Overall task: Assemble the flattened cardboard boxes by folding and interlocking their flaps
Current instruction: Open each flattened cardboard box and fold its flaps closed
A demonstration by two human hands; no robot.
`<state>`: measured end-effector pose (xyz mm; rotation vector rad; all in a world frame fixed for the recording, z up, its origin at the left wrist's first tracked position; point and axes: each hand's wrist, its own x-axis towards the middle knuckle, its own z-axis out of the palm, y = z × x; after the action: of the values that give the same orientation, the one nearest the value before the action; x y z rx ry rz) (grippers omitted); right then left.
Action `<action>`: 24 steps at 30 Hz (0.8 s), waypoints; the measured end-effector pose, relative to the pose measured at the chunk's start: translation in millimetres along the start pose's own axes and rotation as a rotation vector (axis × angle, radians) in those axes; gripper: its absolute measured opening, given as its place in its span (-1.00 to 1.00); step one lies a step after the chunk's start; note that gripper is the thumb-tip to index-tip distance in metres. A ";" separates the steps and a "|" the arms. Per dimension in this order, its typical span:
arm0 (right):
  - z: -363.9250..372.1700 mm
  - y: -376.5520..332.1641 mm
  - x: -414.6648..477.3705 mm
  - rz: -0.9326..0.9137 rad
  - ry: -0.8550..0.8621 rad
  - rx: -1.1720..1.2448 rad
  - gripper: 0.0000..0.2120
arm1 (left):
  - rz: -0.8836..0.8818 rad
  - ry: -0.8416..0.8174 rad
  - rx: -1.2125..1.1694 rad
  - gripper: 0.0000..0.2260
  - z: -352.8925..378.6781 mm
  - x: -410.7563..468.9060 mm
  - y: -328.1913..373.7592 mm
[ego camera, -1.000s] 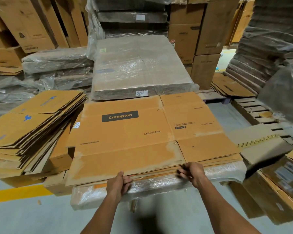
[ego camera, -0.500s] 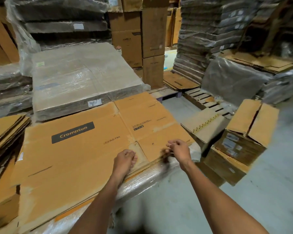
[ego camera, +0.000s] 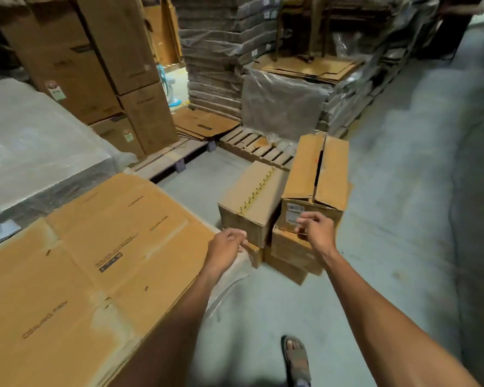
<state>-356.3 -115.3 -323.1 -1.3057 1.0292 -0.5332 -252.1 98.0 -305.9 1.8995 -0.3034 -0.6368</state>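
Sandalled foot (ego camera: 296, 358): nearest item, planted on the grey floor (ego camera: 263, 317).
Top sheet (ego camera: 109, 247): flattened carton, printed face up. It lies flat on more of its kind at the person's left. Film wrap (ego camera: 229, 286) sags below its far corner.
Top sheet, axis: the long axis runs alongside the left forearm, from near the person away toward the pallet. The print lines follow it. The far right corner points at the floor boxes.
Left hand (ego camera: 225, 247): at that far right corner. The fingers are curled over the edge and, as far as shows, hold the sheet by it.
Right hand (ego camera: 316, 233): in the air just right of the left hand and apart from the sheet. The fingers are loosely half-curled and hold nothing.
Step in hand (judged): drawing one sheet off the pile to open it.
Doing it well (judged): set the right hand on the same edge further along. Peel off a single sheet only. Lift it level so it bends at its creases and nowhere else. Clear the film wrap before swinging it out.
Floor boxes: a stapled box (ego camera: 252, 202) and a split-top box (ego camera: 316, 174) stand side by side on lower boxes, just beyond both hands.
Pallet (ego camera: 257, 148): bare slats, behind the floor boxes.
Wrapped bundle (ego camera: 34, 141): film-covered, on the left, beyond the top sheet.
Tall cartons (ego camera: 76, 51): upright, at the far left.
Wrapped stacks (ego camera: 215, 51): flat cartons, farthest back.
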 end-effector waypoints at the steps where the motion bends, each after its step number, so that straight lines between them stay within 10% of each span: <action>1: -10.2 -2.7 24.2 0.008 0.028 0.002 -0.83 | 0.000 -0.029 0.029 -0.88 18.4 21.5 9.6; 8: -59.5 4.7 209.2 0.106 0.195 -0.105 -0.79 | -0.041 -0.124 0.179 -0.94 136.1 197.5 52.8; 19: -71.2 88.4 368.9 0.488 0.147 -0.047 -0.10 | -0.376 -0.146 0.175 -0.27 256.6 392.7 6.0; 24: -65.6 101.9 371.8 0.407 0.217 0.013 -0.22 | -0.502 -0.178 -0.105 -0.34 272.2 405.6 -9.6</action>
<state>-254.7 -430.1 -531.6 -1.0029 1.4277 -0.3735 -70.2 -305.2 -513.2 1.8275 0.1026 -1.1369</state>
